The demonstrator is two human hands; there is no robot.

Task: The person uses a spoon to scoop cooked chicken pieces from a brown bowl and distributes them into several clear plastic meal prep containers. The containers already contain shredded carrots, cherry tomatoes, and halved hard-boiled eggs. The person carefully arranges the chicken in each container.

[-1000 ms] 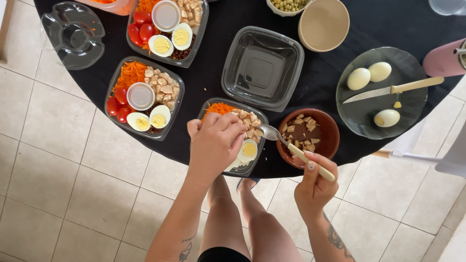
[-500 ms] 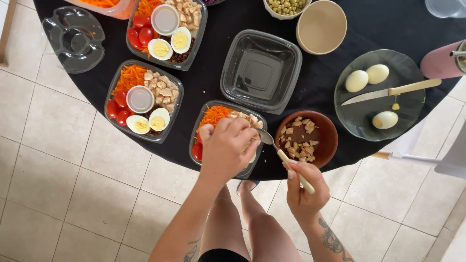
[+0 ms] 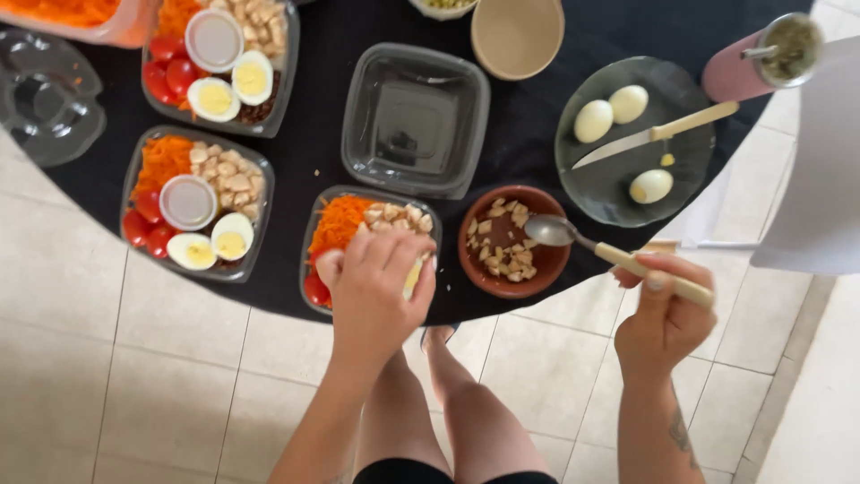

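I see the meal tray (image 3: 333,235) at the tabletop (image 3: 528,125) near edge under my left hand (image 3: 376,291), fingers curled down onto its food, while my right hand (image 3: 665,314) fingers pinch a spoon (image 3: 573,237) over the brown bowl (image 3: 528,269) beside it.

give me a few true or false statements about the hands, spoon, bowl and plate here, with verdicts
1. The right hand holds a spoon. True.
2. The spoon's bowl end is over the brown bowl. True.
3. The left hand rests in the empty container. False: it is over the container with carrot and chopped pieces.
4. The plate holds one egg. False: three whole eggs and a knife lie on it.
5. The brown bowl is empty. False: it holds chopped pale pieces.
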